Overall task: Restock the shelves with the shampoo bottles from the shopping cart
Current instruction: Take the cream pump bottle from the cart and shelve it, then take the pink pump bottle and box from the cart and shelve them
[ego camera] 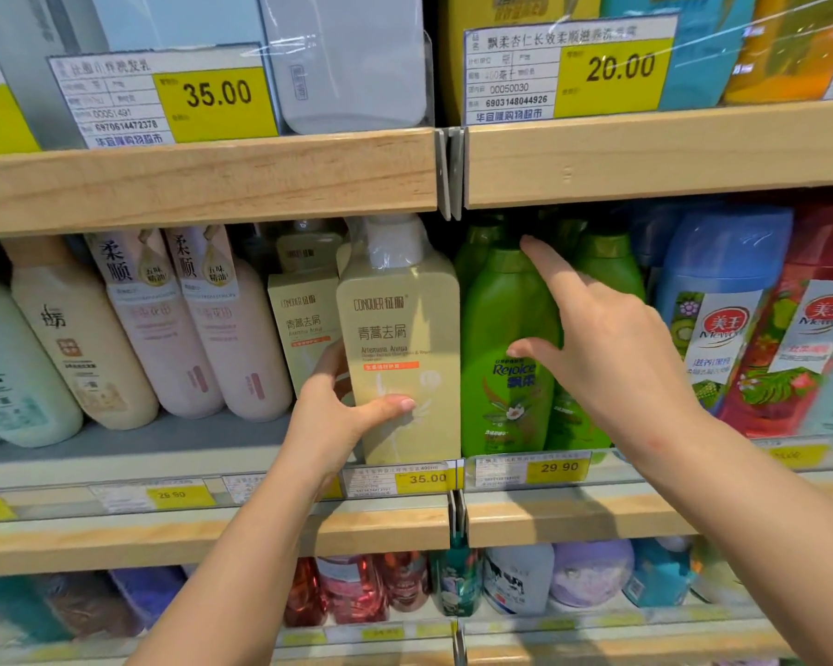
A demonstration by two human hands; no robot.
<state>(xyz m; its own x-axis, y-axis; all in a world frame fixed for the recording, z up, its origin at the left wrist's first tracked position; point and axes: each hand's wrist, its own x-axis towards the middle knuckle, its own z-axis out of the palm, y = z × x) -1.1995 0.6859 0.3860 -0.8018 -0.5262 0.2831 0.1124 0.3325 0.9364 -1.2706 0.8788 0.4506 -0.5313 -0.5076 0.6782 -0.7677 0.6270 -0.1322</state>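
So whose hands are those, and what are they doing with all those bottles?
A person wears a camera on their head, so you see their own hands from above in this one picture. The left hand has its grip around a pale yellow shampoo bottle standing on the middle shelf of a shop. The right hand, fingers straight, touches a green bottle beside it. Pink bottles and a blue one stand nearby, with yellow price tags below.

Our left hand [337, 415] grips with thumb curled forward; our right hand [611, 338] reaches out, fingers extended
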